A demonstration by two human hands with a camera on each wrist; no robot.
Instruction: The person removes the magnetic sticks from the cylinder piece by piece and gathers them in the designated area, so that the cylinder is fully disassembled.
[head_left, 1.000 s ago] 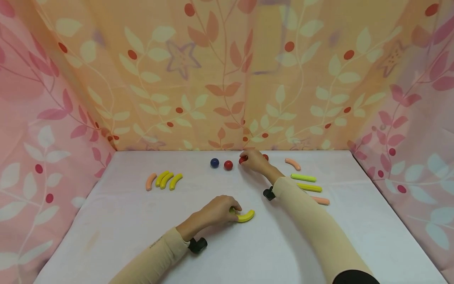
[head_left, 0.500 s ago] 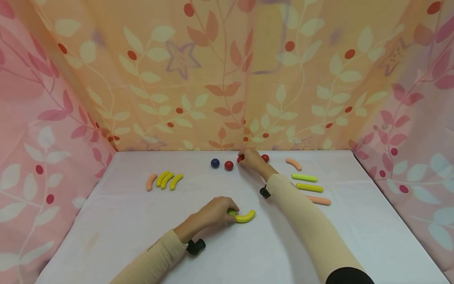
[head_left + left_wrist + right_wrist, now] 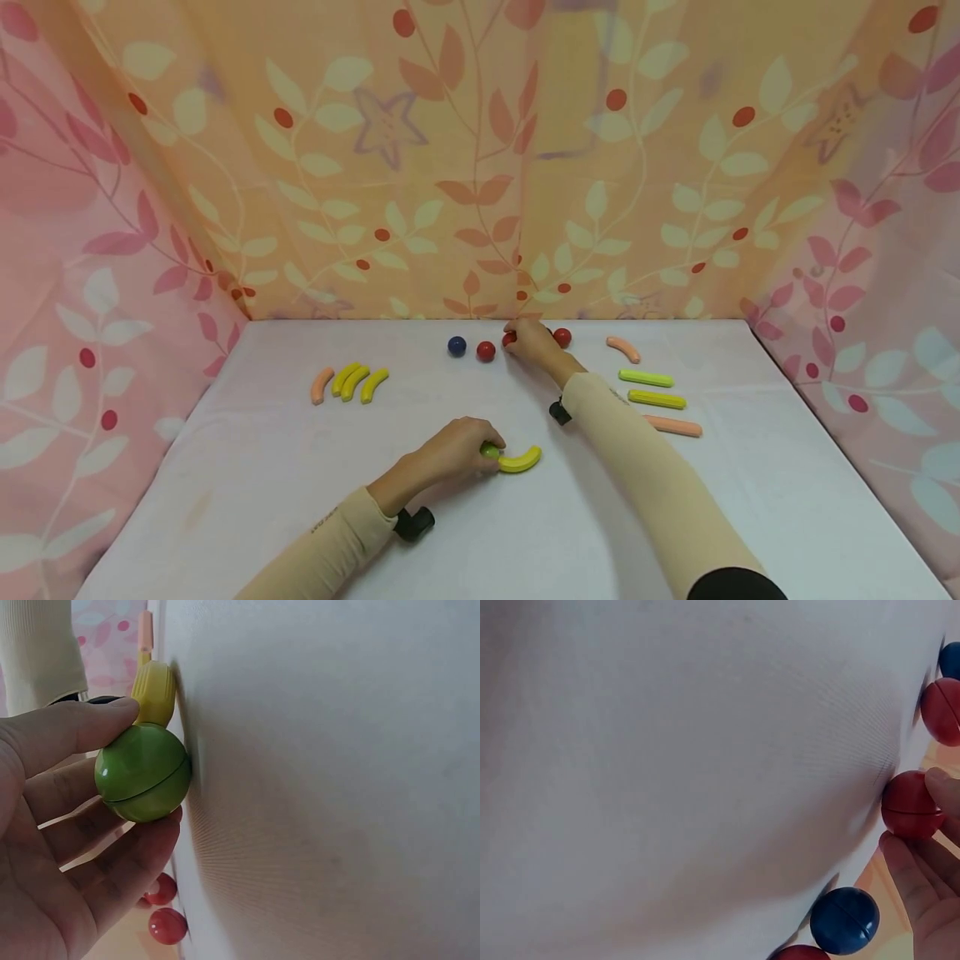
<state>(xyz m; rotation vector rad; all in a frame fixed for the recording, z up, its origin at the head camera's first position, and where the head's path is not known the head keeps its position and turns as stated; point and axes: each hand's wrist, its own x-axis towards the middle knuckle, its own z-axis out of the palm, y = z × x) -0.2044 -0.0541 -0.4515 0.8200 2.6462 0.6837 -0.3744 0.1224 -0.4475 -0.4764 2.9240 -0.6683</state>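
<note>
Near the table's middle, my left hand [image 3: 455,450] pinches a glossy green ball [image 3: 142,776] between thumb and fingers, low at the white cloth. A yellow banana-shaped piece [image 3: 521,461] lies right beside the ball, curving away to the right. Towards the back edge, my right hand [image 3: 534,343] holds a red ball [image 3: 910,804] between thumb and fingertips, at the cloth. In the right wrist view a dark blue ball [image 3: 845,921] sits on one side of that hand; the head view mostly hides it. Another red ball [image 3: 486,351] stands left of the right hand.
Far left of the row is a blue ball [image 3: 457,346]; a red ball [image 3: 562,337] is right of my hand. Several yellow curved pieces [image 3: 355,382] and an orange one [image 3: 321,386] lie left. Right are an orange curved piece [image 3: 623,349] and straight sticks [image 3: 657,399]. Floral curtains [image 3: 480,167] surround the table.
My right hand has shifted slightly left with the red ball, uncovering the red ball to its right. My left hand has edged left with the green ball, showing more of it.
</note>
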